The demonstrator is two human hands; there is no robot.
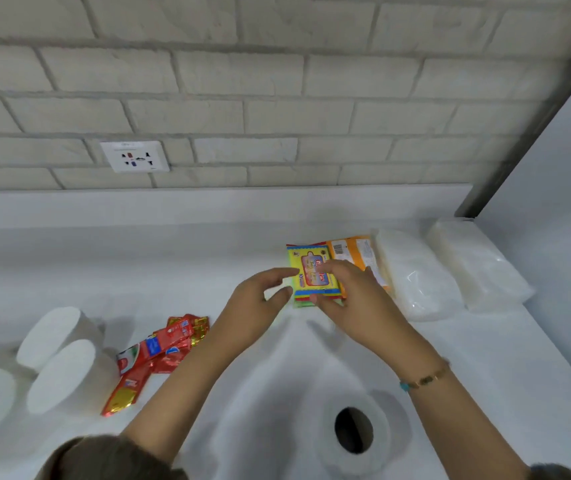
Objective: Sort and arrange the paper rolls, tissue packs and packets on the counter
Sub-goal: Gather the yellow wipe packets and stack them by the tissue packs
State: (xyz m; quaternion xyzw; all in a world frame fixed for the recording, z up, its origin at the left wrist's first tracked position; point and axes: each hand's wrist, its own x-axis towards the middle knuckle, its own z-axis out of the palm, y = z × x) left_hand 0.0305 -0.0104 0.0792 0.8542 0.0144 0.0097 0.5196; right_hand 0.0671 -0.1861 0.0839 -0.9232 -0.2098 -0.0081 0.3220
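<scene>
A yellow tissue pack [311, 270] tops a small stack of similar packs on the white counter [208, 265]. My right hand [360, 303] lies over the stack's right side, its thumb at the near edge, pinching it. My left hand [260, 299] pinches the stack's left edge between forefinger and thumb. An orange packet [356, 249] lies just behind and to the right. Two clear bags of white tissue [415, 282] [478, 268] sit further right. Red and gold sachets [159, 348] lie in a loose heap at the left. White paper rolls [59, 358] stand beyond them.
One more paper roll [353, 431] stands upright near the counter's front edge, between my forearms. A brick wall with a socket [134, 156] backs the counter. A white side panel [554, 188] closes off the right end.
</scene>
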